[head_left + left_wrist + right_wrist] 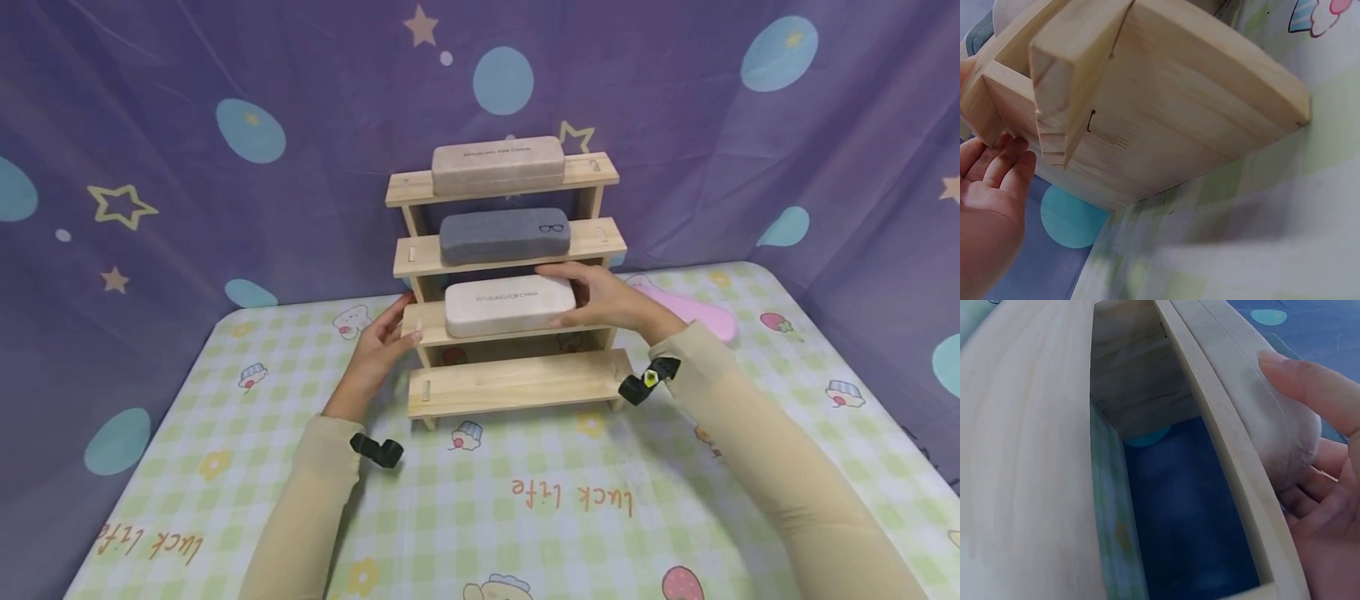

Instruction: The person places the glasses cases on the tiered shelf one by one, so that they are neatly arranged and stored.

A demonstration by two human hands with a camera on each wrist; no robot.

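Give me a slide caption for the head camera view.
Right hand grips a white glasses case on a stepped wooden rack; left hand touches the rack's side.

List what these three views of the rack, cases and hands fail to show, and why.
- Pink thing: head view, mostly behind right hand.
- Print on white case: too small.
- Left hand: fingertips behind rack.
- Tablecloth: left wrist view, blurred.
- White case: right wrist view, mostly hidden by shelf.

Head overview; wrist close-ups of rack [510, 275]
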